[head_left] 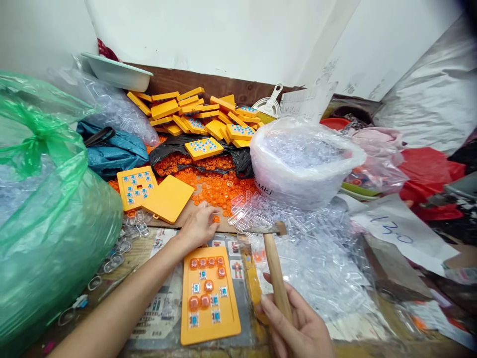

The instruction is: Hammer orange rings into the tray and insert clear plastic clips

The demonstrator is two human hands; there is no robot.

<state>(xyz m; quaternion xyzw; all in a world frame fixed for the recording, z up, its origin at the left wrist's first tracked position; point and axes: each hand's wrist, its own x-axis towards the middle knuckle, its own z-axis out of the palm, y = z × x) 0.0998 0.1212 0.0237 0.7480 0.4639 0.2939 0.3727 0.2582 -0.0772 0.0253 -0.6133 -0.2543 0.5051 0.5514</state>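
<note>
My right hand (294, 318) is closed round the wooden handle of a small hammer (278, 278), its metal head raised above the table. My left hand (199, 223) pinches a small orange cap (216, 219) between thumb and finger, at the near edge of a heap of orange caps (223, 191). Between my hands lies a yellow tray (210, 334) with blue-and-clear switches in it. Several of these switches carry orange caps, including the top row; others, such as one switch (194, 319) at the lower left, are bare.
Yellow trays (167, 107) are piled at the back. Two more, one showing switches (137, 184) and one face down (169, 199), lie left. A green bag (74, 219) bulges at far left. Clear plastic pieces (313, 248) cover the right, before a white bag (298, 184).
</note>
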